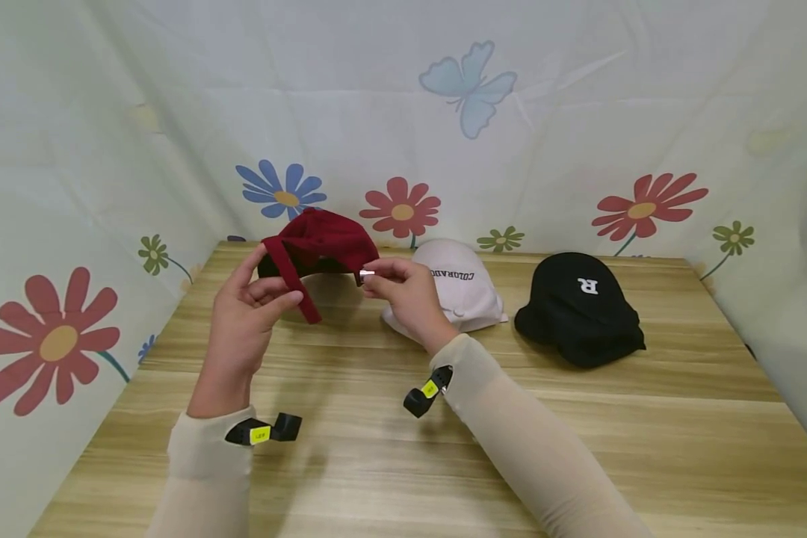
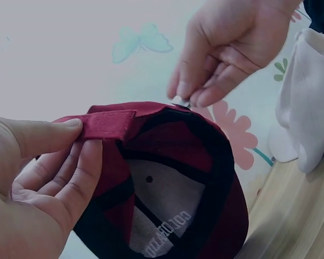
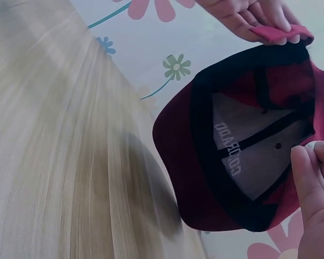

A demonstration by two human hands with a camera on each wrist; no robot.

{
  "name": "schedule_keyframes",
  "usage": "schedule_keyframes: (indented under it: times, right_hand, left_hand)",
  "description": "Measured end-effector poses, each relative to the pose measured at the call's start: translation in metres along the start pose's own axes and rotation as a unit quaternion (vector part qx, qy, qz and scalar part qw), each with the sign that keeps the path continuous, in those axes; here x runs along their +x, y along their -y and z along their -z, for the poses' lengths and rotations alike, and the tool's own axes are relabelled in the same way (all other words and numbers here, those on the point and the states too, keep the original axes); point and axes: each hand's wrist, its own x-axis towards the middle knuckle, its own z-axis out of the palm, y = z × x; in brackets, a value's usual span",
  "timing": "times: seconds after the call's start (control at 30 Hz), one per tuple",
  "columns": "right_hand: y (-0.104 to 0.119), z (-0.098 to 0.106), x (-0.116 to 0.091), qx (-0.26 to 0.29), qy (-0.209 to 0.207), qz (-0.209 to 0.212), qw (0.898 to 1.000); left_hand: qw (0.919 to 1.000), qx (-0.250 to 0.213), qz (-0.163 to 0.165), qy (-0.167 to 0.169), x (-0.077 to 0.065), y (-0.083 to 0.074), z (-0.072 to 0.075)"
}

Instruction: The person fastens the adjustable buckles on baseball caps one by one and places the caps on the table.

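Note:
A dark red baseball cap (image 1: 336,235) is held up above the table, its inside and black sweatband facing me. My left hand (image 1: 243,321) pinches the loose red back strap (image 1: 292,280) between thumb and fingers; the strap's free end hangs past the thumb. With thumb and fingertips my right hand (image 1: 406,295) pinches the small silver buckle (image 1: 366,276) on the opposite side of the cap's back opening. Strap and buckle are apart. In the right wrist view, reversed stitched lettering shows on the pale inner panel (image 3: 248,145).
On the wooden table (image 1: 363,456), a white cap (image 1: 467,288) lettered COLORADO lies behind my right hand. To its right is a black cap (image 1: 571,306) with a white R. A flowered cloth backdrop (image 1: 350,112) rises behind the table and along its left side.

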Motion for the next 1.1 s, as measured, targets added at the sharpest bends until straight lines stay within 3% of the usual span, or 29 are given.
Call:
schedule_keyframes:
  times: [0.2,0.43,0.6,0.83,1.1]
  right_hand:
    - [0.0034,-0.0005,-0.0019,-0.003,0.020,0.004,1.000]
    - [0.0048,-0.0009,-0.0018,-0.001,0.041,0.008,0.999]
    - [0.0058,-0.0024,-0.0026,0.017,0.052,0.004,0.998]
    - [0.0049,-0.0031,-0.0033,0.028,0.048,0.003,0.998]
    - [0.0054,-0.0039,-0.0052,0.051,0.049,0.007,0.997]
  left_hand:
    - [0.9985,0.014,-0.012,-0.051,0.0000,0.0024,-0.0029]
    - [0.9896,-0.060,-0.045,-0.123,-0.0001,0.0025,-0.0042]
    - [0.9835,-0.069,-0.045,-0.161,-0.0022,-0.0016,-0.0029]
    - [0.9818,-0.073,-0.056,-0.166,-0.0059,-0.0053,-0.0019]
    - [0.9831,-0.072,-0.040,-0.164,-0.0083,0.0007,-0.0057]
